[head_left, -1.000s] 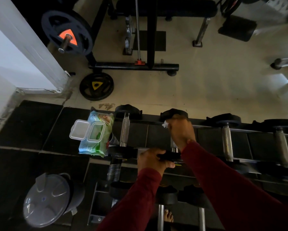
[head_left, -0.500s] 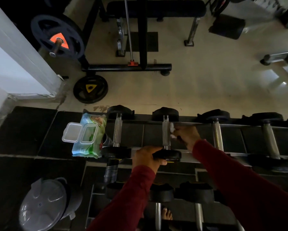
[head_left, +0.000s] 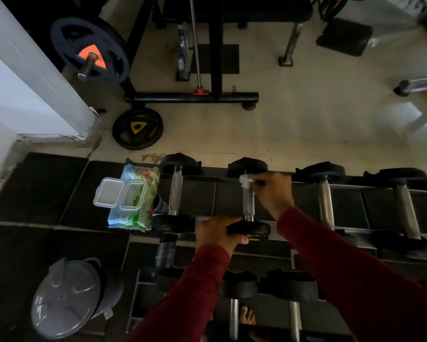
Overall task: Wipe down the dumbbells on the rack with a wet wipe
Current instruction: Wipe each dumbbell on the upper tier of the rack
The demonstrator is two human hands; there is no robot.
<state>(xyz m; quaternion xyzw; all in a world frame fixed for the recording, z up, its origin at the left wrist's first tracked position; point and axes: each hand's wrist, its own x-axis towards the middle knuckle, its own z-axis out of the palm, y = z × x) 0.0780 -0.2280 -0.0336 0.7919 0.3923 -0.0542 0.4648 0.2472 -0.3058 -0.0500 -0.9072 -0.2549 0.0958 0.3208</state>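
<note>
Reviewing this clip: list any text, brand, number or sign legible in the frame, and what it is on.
"72": on the near end of the wipes pack, faint, a probable reading.
Other print on the wipes pack: too blurred to read.
Yellow label under the near head of the held dumbbell: too small to read.
Orange plate and yellow plate: coloured triangles, no legible text.

A dim gym room: pale floor (head_left: pixel 306 124) far, dark rubber tiles (head_left: pixel 34 191) near. A white wall (head_left: pixel 22 95) stands at left. A black weight bench (head_left: pixel 237 8) sits far, a plate with an orange hub (head_left: pixel 90 51) on a bar and a yellow-marked plate (head_left: pixel 137 128) lying on the floor beside it. A grey lidded bin (head_left: pixel 64 299) sits near left.
</note>
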